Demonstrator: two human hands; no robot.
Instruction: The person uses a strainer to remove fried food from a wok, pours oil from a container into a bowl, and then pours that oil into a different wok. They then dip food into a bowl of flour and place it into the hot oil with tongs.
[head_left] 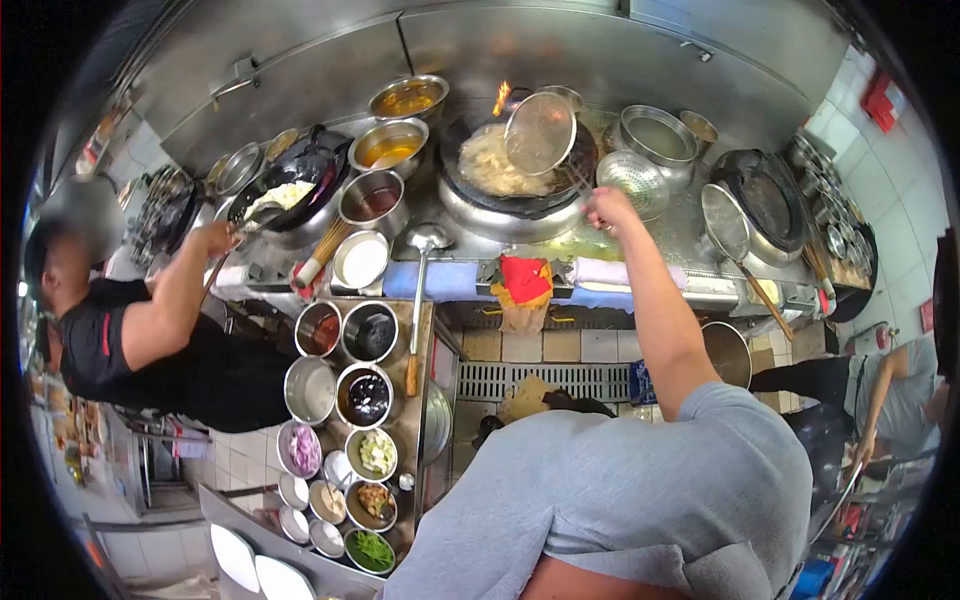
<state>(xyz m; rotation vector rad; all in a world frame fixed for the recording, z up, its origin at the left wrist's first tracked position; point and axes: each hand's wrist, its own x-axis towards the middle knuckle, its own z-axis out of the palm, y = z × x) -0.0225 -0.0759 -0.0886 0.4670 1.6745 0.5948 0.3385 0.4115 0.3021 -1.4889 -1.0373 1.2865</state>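
A long steel cooking surface [690, 235] is seen across the top of the view, and at its centre a big wok [510, 175] is set over a burner, with a small flame [501, 97] licking at its far rim. Pale, stringy food [490, 165] is heaped inside the wok, so the cooking is judged to be well under way but not finished: nothing has been plated yet. A round mesh strainer [540, 132] is held tilted above the wok, just over the food, its handle clenched in the right hand [607, 208] at the end of an outstretched arm. The left hand is not shown, so its state cannot be told. To the left, a second wok [290, 190] with white food is tended by a co-worker's hand [215, 238]. Bowls of sauce [390, 148] are lined up behind, a ladle [420, 290] is laid beside them, and small tubs of chopped ingredients [370, 500] are ranged lower down, still to be drawn on.
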